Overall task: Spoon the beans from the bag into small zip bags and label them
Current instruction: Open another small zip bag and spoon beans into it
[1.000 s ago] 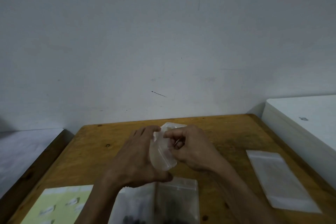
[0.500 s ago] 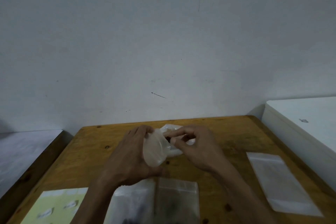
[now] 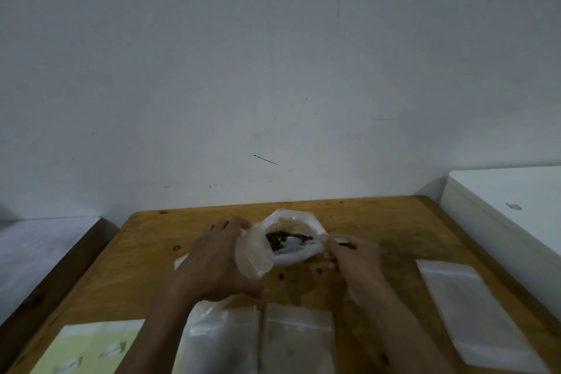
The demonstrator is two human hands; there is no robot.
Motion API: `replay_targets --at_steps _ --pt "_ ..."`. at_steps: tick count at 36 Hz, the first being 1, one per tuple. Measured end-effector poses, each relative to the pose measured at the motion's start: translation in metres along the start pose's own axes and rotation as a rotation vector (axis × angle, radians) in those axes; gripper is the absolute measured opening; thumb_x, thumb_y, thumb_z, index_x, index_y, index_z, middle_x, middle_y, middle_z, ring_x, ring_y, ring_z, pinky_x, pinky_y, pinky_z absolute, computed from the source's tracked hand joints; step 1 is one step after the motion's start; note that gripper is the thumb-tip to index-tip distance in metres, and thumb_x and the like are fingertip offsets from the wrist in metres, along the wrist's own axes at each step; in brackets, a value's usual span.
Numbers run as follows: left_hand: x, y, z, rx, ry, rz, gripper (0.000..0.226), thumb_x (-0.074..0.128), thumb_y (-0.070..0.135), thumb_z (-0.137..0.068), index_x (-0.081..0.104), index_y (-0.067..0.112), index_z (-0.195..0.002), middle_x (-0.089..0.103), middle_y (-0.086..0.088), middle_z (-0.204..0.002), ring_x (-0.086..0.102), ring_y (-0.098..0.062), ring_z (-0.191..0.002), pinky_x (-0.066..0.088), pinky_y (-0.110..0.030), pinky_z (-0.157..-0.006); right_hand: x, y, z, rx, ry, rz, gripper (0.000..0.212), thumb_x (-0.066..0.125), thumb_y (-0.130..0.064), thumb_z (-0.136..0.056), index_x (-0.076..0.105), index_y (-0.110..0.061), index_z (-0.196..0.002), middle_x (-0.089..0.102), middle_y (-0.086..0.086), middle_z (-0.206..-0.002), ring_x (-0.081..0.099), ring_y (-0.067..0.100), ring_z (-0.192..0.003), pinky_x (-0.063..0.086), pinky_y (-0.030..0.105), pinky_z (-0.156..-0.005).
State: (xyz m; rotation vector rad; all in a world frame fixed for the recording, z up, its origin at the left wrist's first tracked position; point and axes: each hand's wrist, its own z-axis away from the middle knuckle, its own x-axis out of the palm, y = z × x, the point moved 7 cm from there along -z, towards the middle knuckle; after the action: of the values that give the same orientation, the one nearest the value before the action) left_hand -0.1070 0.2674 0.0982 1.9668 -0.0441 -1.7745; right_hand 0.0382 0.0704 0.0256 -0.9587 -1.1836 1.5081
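Holding the clear plastic bag (image 3: 285, 247) open over the middle of the wooden table (image 3: 379, 222), the person works with both hands close together. The left hand (image 3: 217, 264) has its fingers curled round the bag's near-left lip, the loose plastic folded back over the thumb side, so the mouth gapes toward the camera. Inside, a small heap of dark beans (image 3: 277, 240) lies at the bottom, with a white spoon (image 3: 293, 241) resting among them, its bowl pale against the beans. The right hand (image 3: 352, 261) sits just right of the bag with fingers curled; thumb and forefinger pinch something thin and dark at the bag's right edge, which looks like the spoon's handle, though I cannot tell for certain.

Nearer the person, two small zip bags (image 3: 297, 340) lie flat side by side on the table, their tops pointing away, partly covered by the left forearm. Another flat clear zip bag (image 3: 473, 316) lies well apart on the right side of the table, slanted. At the lower left corner a pale yellow-green sheet of labels (image 3: 88, 349) lies flat. A white box-like unit (image 3: 510, 216) stands beside the table's right edge, and a grey wall (image 3: 273, 70) rises behind.
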Motion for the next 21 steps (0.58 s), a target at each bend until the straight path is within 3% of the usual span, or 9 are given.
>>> replay_targets --at_steps 3,6,8,10,16,21 --pt "0.009 0.003 -0.011 -0.009 -0.087 0.017 0.114 0.089 0.063 -0.047 0.030 0.035 -0.141 0.040 0.012 -0.133 0.038 -0.013 -0.115 0.044 -0.033 -0.097 0.009 0.000 -0.003 -0.034 0.064 -0.049 0.010 0.070 -0.021 -0.092 0.074 -0.012 -0.091 0.069 0.002 -0.071 0.059 0.015 -0.061 0.048 0.026 -0.055" --pt "0.015 0.006 -0.022 -0.013 -0.154 0.055 0.116 0.090 0.063 -0.044 0.031 0.037 -0.140 0.040 0.012 -0.136 0.039 -0.015 -0.120 0.045 -0.039 -0.102 0.013 -0.019 0.008 -0.313 0.129 0.180 0.015 0.060 -0.030 -0.098 0.073 -0.022 -0.102 0.070 -0.007 -0.085 0.064 0.007 -0.075 0.047 0.017 -0.060" --pt "0.020 0.007 -0.029 -0.026 -0.196 0.091 0.116 0.091 0.062 -0.043 0.033 0.037 -0.140 0.040 0.011 -0.138 0.040 -0.016 -0.122 0.047 -0.042 -0.102 0.012 -0.033 0.022 -0.527 0.180 0.354 0.015 0.058 -0.030 -0.099 0.070 -0.026 -0.108 0.065 -0.010 -0.095 0.057 -0.004 -0.081 0.043 0.006 -0.059" --pt "0.024 0.008 -0.034 -0.047 -0.230 0.094 0.114 0.091 0.061 -0.043 0.035 0.036 -0.139 0.042 0.009 -0.137 0.043 -0.018 -0.121 0.049 -0.043 -0.100 0.011 -0.038 0.027 -0.626 0.216 0.416 0.019 0.058 -0.028 -0.099 0.070 -0.021 -0.112 0.062 -0.005 -0.102 0.050 -0.007 -0.084 0.041 0.002 -0.062" --pt "0.033 0.005 -0.037 -0.096 -0.225 0.124 0.114 0.092 0.056 -0.047 0.034 0.030 -0.141 0.040 0.009 -0.134 0.042 -0.014 -0.115 0.050 -0.039 -0.099 0.014 -0.026 0.014 -0.450 0.242 0.292 0.007 0.052 -0.032 -0.102 0.057 -0.033 -0.099 0.053 -0.023 -0.082 0.052 -0.006 -0.077 0.038 0.015 -0.059" --pt "0.033 0.002 -0.032 -0.115 -0.214 0.177 0.117 0.093 0.053 -0.048 0.032 0.027 -0.144 0.040 0.008 -0.137 0.042 -0.014 -0.113 0.051 -0.037 -0.097 0.018 -0.013 0.002 -0.412 0.312 0.261 0.021 0.054 -0.028 -0.101 0.070 -0.016 -0.107 0.061 -0.012 -0.085 0.056 0.002 -0.076 0.040 0.018 -0.058"
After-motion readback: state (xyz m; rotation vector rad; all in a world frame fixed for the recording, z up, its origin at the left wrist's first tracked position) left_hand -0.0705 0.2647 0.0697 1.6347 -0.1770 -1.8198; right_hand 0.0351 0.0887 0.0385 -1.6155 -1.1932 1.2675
